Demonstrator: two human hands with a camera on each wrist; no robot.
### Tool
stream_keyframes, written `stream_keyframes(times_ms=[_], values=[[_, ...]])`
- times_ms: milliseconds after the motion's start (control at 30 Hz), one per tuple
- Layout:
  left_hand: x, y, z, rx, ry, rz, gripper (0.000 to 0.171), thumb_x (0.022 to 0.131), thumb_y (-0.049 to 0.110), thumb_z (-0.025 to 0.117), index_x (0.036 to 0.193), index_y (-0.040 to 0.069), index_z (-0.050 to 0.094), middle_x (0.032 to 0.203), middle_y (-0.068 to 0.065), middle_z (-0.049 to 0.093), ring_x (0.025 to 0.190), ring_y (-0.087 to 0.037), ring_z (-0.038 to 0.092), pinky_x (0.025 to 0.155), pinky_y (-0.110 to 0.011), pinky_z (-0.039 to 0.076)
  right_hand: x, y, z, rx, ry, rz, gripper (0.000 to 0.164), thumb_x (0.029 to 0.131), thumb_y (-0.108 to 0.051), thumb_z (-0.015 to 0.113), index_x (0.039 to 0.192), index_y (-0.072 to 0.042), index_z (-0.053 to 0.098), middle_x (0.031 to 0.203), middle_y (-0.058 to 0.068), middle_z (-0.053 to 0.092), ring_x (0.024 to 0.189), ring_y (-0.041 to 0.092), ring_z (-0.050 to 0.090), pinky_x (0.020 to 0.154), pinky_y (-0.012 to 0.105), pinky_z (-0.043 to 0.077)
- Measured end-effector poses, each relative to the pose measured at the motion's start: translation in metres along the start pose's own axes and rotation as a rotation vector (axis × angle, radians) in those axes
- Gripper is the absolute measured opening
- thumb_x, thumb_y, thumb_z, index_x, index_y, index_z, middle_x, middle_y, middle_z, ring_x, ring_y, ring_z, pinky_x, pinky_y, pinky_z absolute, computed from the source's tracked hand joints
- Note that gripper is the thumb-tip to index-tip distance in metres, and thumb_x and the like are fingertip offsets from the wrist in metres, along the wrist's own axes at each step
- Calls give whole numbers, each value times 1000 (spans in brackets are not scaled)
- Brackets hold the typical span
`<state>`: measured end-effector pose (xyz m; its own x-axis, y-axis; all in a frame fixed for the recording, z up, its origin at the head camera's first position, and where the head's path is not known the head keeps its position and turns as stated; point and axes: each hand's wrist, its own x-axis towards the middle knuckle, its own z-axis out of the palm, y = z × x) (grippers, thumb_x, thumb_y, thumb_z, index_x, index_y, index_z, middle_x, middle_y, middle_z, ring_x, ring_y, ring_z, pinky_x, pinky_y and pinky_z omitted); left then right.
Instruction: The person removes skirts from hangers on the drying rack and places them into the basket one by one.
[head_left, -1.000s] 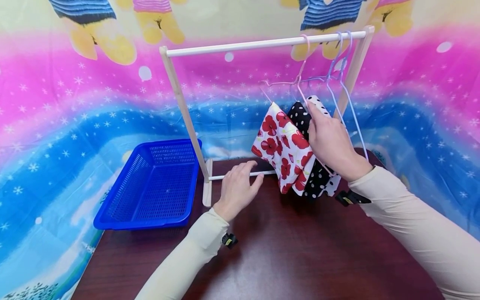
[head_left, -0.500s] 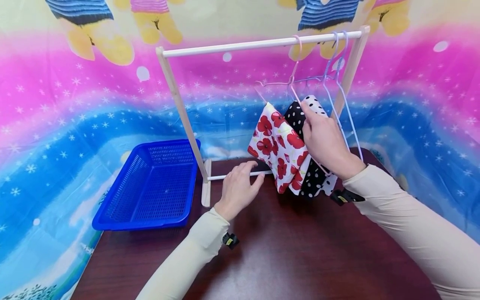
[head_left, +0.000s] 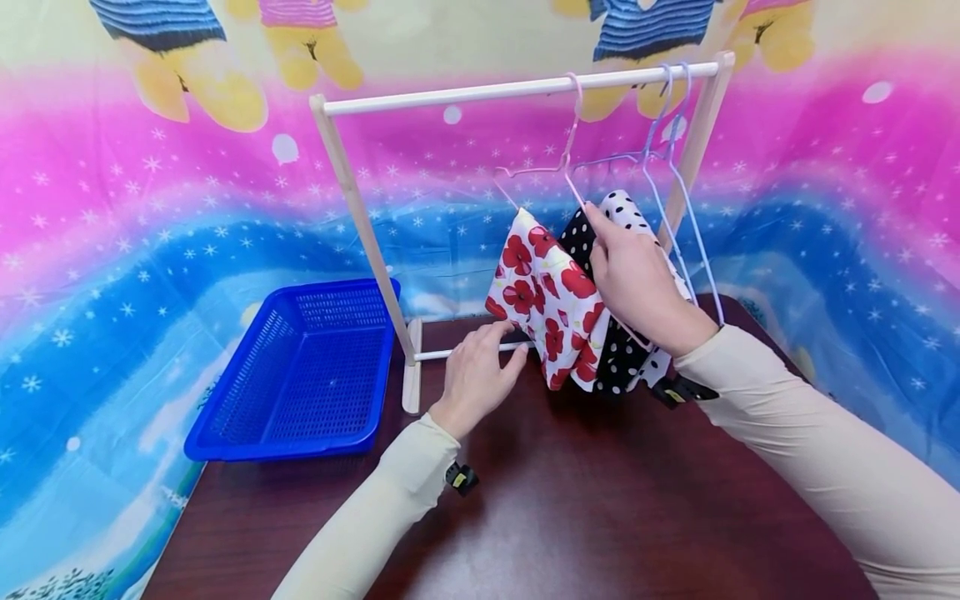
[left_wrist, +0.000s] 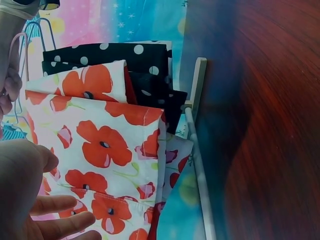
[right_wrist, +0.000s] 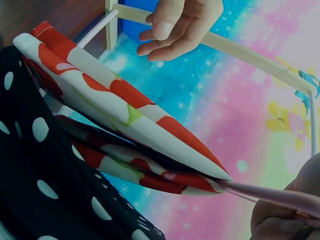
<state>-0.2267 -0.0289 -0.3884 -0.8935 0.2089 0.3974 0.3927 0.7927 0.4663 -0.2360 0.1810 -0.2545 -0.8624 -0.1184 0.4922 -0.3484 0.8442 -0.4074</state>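
Note:
My right hand (head_left: 641, 275) pinches one sloping arm of a pink hanger (head_left: 567, 160), whose hook sits over the rack's top rail (head_left: 450, 96). In the right wrist view, thumb and finger meet on the pink hanger (right_wrist: 270, 195), close to the cloth's corner. White fabric with red flowers (head_left: 540, 292) hangs folded on that hanger. My left hand (head_left: 476, 379) is held low beside it with fingers spread. The left wrist view has those fingers overlapping the flowered fabric (left_wrist: 105, 145). Behind hang a black polka-dot cloth (head_left: 618, 358) and a white polka-dot cloth (head_left: 626, 208).
Two lavender hangers (head_left: 651, 158) hang at the rail's right end, near the wooden post. To the left of the rack stands a blue slotted basket (head_left: 285, 457). A low crossbar (head_left: 433, 355) joins the rack's feet on the dark wooden table (head_left: 570, 517).
My right hand has slid the pink hanger and its flowered fabric leftward along the rail, away from the lavender hangers. My left hand has stayed almost still.

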Motion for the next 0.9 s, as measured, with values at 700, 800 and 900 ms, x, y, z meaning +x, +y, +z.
stream_keyframes(times_ms=[700, 800, 900], values=[[4, -17, 15, -57, 26, -79, 40, 97, 38, 66, 130, 15, 66, 125, -5, 72, 113, -25, 68, 94, -44, 57, 4, -11, 8, 7, -10, -18, 53, 104, -10, 40, 157, -13, 37, 59, 6, 43, 44, 19, 38, 44, 33, 36], [6, -21, 19, -58, 12, -109, 40, 97, 40, 64, 128, 16, 66, 124, -4, 72, 113, -24, 68, 93, -44, 57, 4, -13, 8, 12, -20, -8, 53, 104, -11, 40, 157, -14, 36, 60, 6, 43, 45, 20, 39, 46, 33, 37], [7, -25, 23, -66, -3, -139, 38, 97, 41, 64, 127, 16, 66, 123, -5, 72, 111, -24, 69, 92, -44, 58, 5, -15, 9, 22, -31, 9, 53, 104, -12, 39, 158, -16, 35, 58, 5, 42, 45, 20, 38, 45, 33, 36]])
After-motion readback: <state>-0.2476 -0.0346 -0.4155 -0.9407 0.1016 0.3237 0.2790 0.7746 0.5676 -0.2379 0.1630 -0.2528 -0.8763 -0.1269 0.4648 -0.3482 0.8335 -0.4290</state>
